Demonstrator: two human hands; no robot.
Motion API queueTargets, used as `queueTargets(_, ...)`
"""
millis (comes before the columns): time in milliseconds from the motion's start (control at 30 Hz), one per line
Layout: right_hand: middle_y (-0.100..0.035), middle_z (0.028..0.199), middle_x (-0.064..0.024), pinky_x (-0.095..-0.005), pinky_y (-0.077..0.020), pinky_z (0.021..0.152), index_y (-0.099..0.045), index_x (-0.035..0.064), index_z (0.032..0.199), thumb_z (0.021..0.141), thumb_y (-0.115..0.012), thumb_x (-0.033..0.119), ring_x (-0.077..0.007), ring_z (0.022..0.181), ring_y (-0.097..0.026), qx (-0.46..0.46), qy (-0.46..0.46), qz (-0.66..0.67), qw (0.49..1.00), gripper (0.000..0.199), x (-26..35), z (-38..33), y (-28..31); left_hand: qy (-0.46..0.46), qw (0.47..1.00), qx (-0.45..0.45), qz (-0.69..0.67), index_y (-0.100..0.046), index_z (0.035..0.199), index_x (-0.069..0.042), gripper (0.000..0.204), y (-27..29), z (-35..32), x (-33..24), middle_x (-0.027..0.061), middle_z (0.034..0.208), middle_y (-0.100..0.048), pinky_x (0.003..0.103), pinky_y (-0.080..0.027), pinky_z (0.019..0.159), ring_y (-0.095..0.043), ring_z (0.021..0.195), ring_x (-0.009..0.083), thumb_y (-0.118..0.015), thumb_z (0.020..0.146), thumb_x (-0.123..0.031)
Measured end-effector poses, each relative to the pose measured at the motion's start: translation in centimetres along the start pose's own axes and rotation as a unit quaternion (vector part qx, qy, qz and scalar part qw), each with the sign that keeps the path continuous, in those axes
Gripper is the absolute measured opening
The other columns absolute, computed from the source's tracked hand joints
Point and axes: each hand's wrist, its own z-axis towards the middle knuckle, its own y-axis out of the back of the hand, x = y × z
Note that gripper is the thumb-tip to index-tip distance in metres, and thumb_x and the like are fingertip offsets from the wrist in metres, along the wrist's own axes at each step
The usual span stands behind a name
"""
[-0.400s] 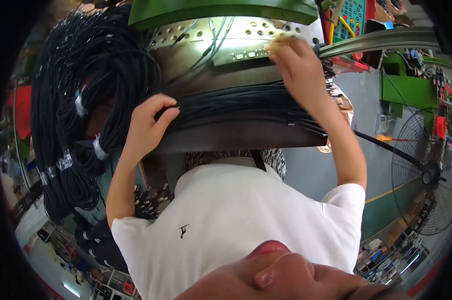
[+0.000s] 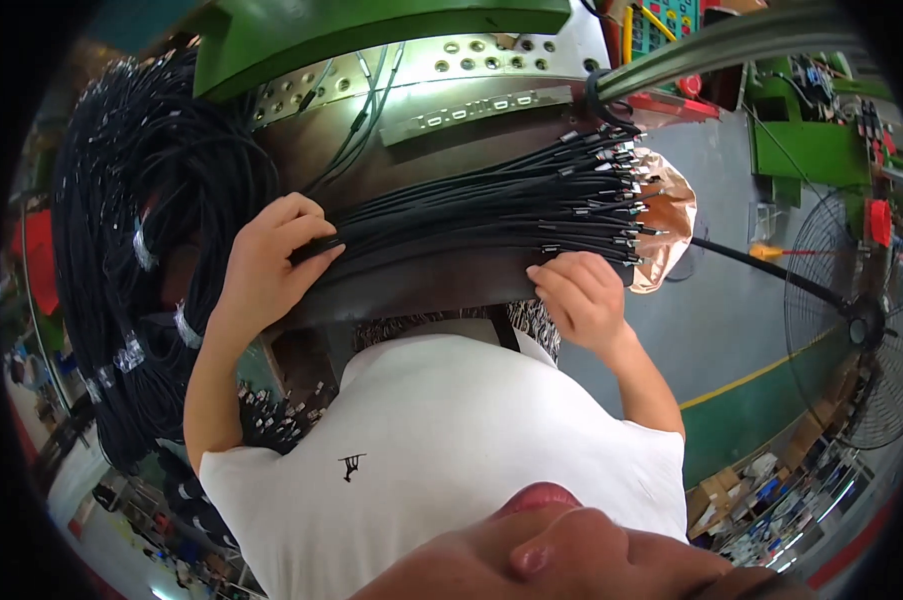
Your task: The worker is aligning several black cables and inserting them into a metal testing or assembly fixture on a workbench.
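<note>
A bundle of black cables (image 2: 471,200) lies across the dark brown tabletop, its metal-tipped connectors (image 2: 626,190) fanned out at the right end. At the bundle's left end, my left hand (image 2: 271,260) is closed on black cable, thumb and fingers pinching it. My right hand (image 2: 583,300) is over the front table edge, just below the nearest connectors. Its fingers are curled and pressed together; whether anything small is between them is hidden. Behind the bundle lies a slotted metal strip (image 2: 476,115), touched by neither hand.
Large tied coils of black cable (image 2: 171,200) hang at the left. A green machine (image 2: 381,40) with a perforated metal plate (image 2: 491,58) stands at the back. Copper-coloured wrapping (image 2: 668,220) sits beyond the connectors. A metal rail (image 2: 721,50) and a caged fan (image 2: 856,320) are to the right.
My right hand has come down from the metal strip to the front table edge, uncovering the connectors. My left hand stays at the bundle's left end. The whole view has shifted slightly.
</note>
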Motion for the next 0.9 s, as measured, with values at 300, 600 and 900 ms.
queueTargets(300,-0.057,0.078,-0.0002,-0.0298,-0.0453,0.064,-0.067,0.008,0.093,0.067,-0.07,0.007,-0.0173,0.073,-0.056,-0.057,-0.01,-0.053,0.997,0.026,-0.5,-0.1,-1.4,0.053,0.987,0.119,-0.094,-0.059,0.095,-0.004,0.021,0.3,1.3,0.2,0.004,0.08,-0.061,0.027,-0.046,0.058,-0.058,0.064,0.0154,-0.07,0.079,-0.013)
queueTargets(600,-0.061,0.083,-0.006,-0.0298,-0.0452,0.067,-0.066,0.005,0.092,0.076,-0.066,0.008,-0.021,0.072,-0.057,-0.037,-0.049,-0.022,0.998,0.016,0.2,0.5,0.2,0.141,0.809,0.322,-0.471,-0.06,0.081,-0.004,0.023,-10.0,15.3,-9.3,0.002,0.073,-0.061,0.022,-0.042,0.049,-0.052,0.056,0.0065,-0.057,0.092,-0.024)
queueTargets(900,-0.065,0.095,-0.0155,-0.0282,-0.0473,0.07,-0.054,-0.0071,0.117,0.097,-0.046,0.042,-0.0157,0.077,-0.059,-0.251,-0.255,0.552,0.754,0.054,-2.3,5.3,4.8,0.128,0.808,0.179,-0.547,-0.058,0.107,-0.001,0.018,-11.1,3.5,-11.0,0.0022,0.073,-0.057,0.018,-0.036,0.051,-0.044,0.056,0.004,-0.051,0.096,-0.014)
